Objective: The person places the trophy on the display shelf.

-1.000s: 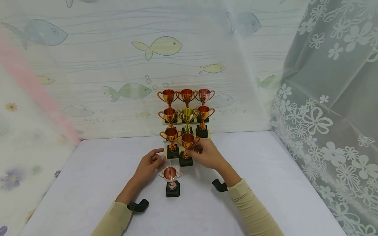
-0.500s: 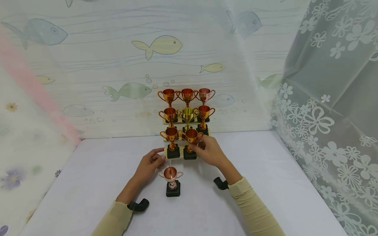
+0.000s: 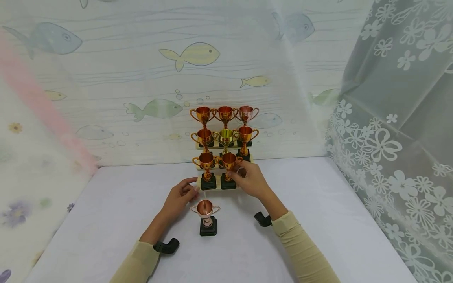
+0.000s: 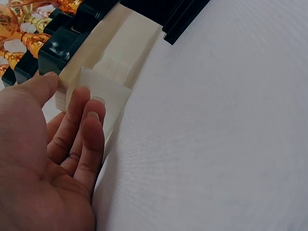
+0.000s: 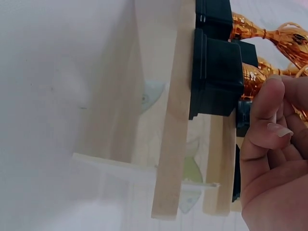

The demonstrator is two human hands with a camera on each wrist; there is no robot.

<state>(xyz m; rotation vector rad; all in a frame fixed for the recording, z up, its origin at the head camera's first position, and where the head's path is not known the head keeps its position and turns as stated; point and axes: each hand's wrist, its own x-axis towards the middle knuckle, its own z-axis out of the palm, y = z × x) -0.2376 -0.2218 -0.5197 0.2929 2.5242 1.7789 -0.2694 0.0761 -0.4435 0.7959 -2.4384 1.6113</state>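
My right hand [image 3: 252,180] pinches the stem of an orange-gold trophy cup [image 3: 228,161], whose dark base [image 5: 216,79] rests on the lowest step of a pale wooden tiered stand [image 5: 171,149]. To its left on that step is another orange-gold trophy [image 3: 207,162]. My left hand [image 3: 181,198] grips the left end of the same step, thumb at its corner and fingers curled by the front, as the left wrist view shows. A rose-gold trophy [image 3: 208,225] stands upright on the white table in front of the stand.
Behind, the upper steps carry several trophies, among them a yellow-gold trophy [image 3: 225,137] and a rose-gold trophy [image 3: 246,114] at top right. A fish-print curtain [image 3: 141,70] hangs at the back. A flowered sheer curtain [image 3: 385,149] borders the table [image 3: 318,220] on the right.
My right hand has carried the orange-gold trophy up and back from in front of the lowest step, and its base now sits on that step. My left hand stays at the stand's end.
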